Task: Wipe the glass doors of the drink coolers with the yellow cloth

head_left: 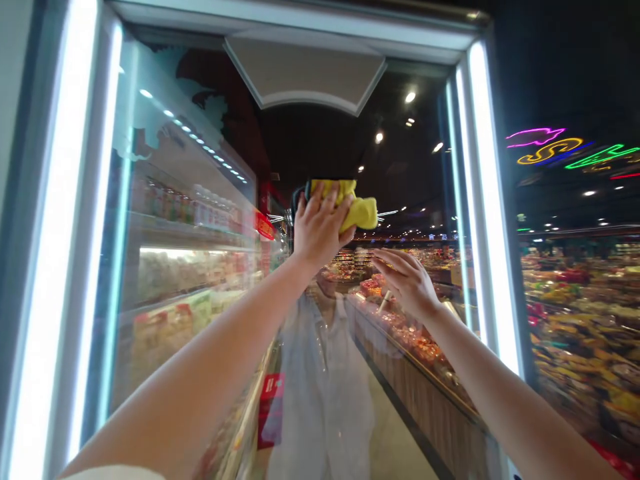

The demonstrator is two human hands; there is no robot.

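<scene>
A glass pane [200,220] in a metal frame fills the middle of the view. Against its upper middle, my left hand [323,223] presses a yellow cloth [365,212], with the fingers spread over it and a loose fold sticking out to the right. My right hand [407,280] is raised lower and to the right, its fingers stretched out and holding nothing. Whether its fingertips touch the glass I cannot tell. The reflection of a person in a light shirt [325,387] shows in the pane below my hands.
Bright light strips [55,233] run up the left side of the frame, and others [493,200] up the right side. Reflected shelves and a long counter show in the glass. Blurred colourful goods [585,333] stand at the right, under neon signs [550,152].
</scene>
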